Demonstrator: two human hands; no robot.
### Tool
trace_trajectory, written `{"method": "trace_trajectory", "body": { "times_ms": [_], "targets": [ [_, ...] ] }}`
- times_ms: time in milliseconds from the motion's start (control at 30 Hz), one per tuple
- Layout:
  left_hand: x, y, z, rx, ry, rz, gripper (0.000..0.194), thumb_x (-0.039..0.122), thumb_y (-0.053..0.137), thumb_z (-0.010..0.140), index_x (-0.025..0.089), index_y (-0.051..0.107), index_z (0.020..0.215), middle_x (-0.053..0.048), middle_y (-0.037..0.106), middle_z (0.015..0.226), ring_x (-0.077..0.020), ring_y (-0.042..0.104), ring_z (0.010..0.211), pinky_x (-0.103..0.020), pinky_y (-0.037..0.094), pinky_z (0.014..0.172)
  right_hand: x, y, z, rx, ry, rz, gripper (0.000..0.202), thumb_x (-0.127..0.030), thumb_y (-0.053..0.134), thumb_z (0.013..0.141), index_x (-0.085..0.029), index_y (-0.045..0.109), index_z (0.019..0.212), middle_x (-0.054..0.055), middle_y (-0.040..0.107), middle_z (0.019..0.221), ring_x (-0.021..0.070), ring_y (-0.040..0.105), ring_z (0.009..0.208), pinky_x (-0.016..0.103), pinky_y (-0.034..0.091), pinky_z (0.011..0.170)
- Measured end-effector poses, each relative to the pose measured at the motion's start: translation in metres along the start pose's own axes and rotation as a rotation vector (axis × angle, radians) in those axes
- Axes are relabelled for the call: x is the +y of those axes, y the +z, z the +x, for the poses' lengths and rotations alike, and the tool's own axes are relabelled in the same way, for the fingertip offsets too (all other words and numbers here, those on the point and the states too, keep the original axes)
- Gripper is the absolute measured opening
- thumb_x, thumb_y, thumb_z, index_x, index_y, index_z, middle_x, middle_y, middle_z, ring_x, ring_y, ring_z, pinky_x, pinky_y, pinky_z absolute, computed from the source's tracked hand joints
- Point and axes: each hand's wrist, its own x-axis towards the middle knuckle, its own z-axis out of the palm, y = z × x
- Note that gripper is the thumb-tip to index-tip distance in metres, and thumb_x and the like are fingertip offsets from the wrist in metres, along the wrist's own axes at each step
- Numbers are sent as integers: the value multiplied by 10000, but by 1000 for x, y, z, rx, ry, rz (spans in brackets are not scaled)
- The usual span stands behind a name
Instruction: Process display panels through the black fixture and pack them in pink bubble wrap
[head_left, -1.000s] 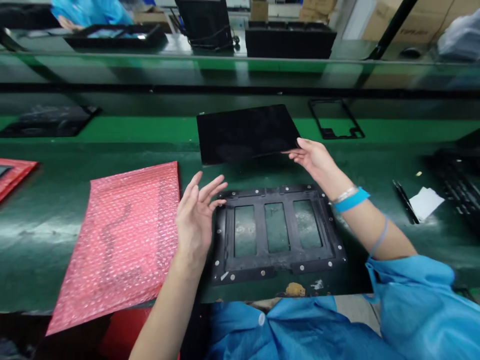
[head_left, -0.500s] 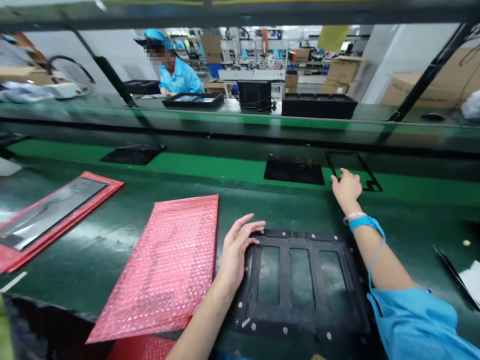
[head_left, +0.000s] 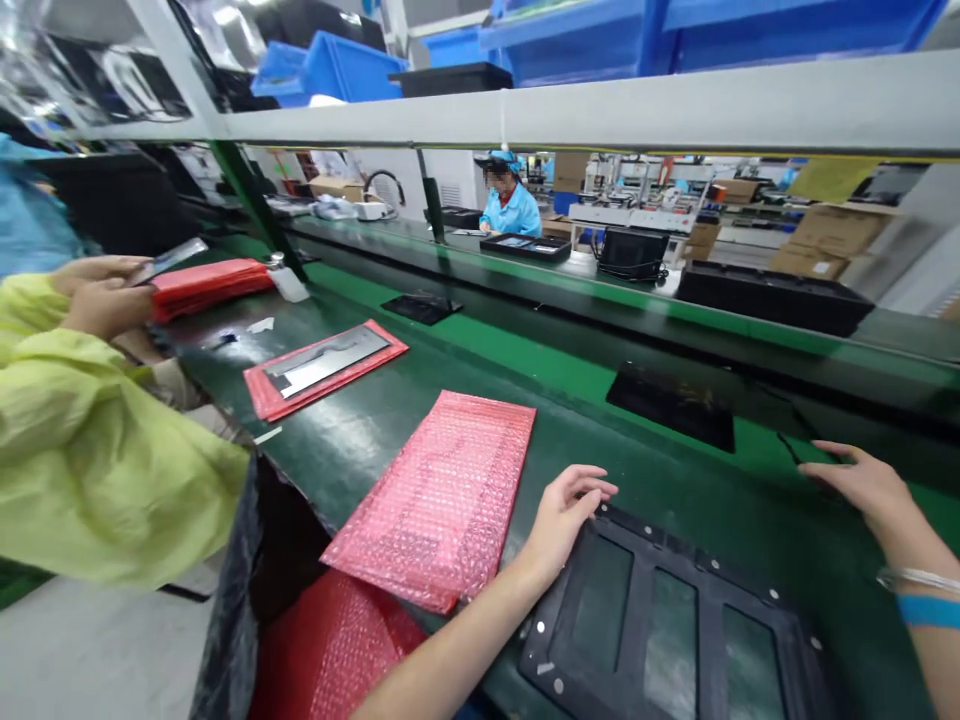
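Observation:
My left hand (head_left: 566,518) rests at the upper left corner of a black plate with three rectangular windows (head_left: 637,620), its fingers apart and touching the rim. Small round silvery dots line the plate's border. Out to the right, my right hand (head_left: 862,490) has its fingertips closed on a thin black frame (head_left: 787,449); the hand hides most of that frame. To the left of the plate lies a pink bubble-wrap bag (head_left: 450,490), flat on the green bench.
A flat black panel (head_left: 671,405) lies on the bench's green strip. Further left, a grey panel (head_left: 330,360) rests on another pink bag. A co-worker's yellow sleeve (head_left: 112,440) reaches in at left. A black-lined bin (head_left: 247,590) holds pink wrap. Blue bins (head_left: 585,40) sit overhead.
The view has swung left, bringing the co-worker at left and the overhead shelf into sight. My right hand has closed on the thin frame; my left hand stays at the plate's corner.

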Motion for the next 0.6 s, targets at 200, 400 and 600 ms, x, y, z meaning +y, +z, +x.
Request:
{"method": "trace_trajectory", "body": {
  "times_ms": [200, 400, 600],
  "targets": [
    [13, -24, 1, 212, 378, 354, 251, 254, 629, 854, 229, 693, 1096, -121, 724, 1179, -295, 645, 1137, -418, 473, 964, 1, -19, -77, -240, -56, 337, 442, -427, 842, 533, -467, 676, 941, 166, 752, 1055, 398, 708, 1068, 533, 546, 900],
    [-4, -103, -21, 550, 301, 1058, 307, 247, 623, 805, 195, 666, 1104, -160, 656, 1255, -368, 570, 1224, -545, 416, 1092, 15, -25, -199, -323, -520, -72, 356, -462, 704, 774, -365, 730, 1115, 51, 764, 1152, 315, 741, 1037, 467, 627, 842],
    [-17, -150, -53, 690, 202, 1132, 25, 241, 563, 794, 230, 566, 772, -83, 643, 866, -303, 605, 937, -465, 493, 926, 27, -17, -257, -315, -967, -232, 265, -249, 599, 898, -318, 716, 1125, 6, 758, 1200, 196, 740, 990, 301, 610, 806]
  ]
}}
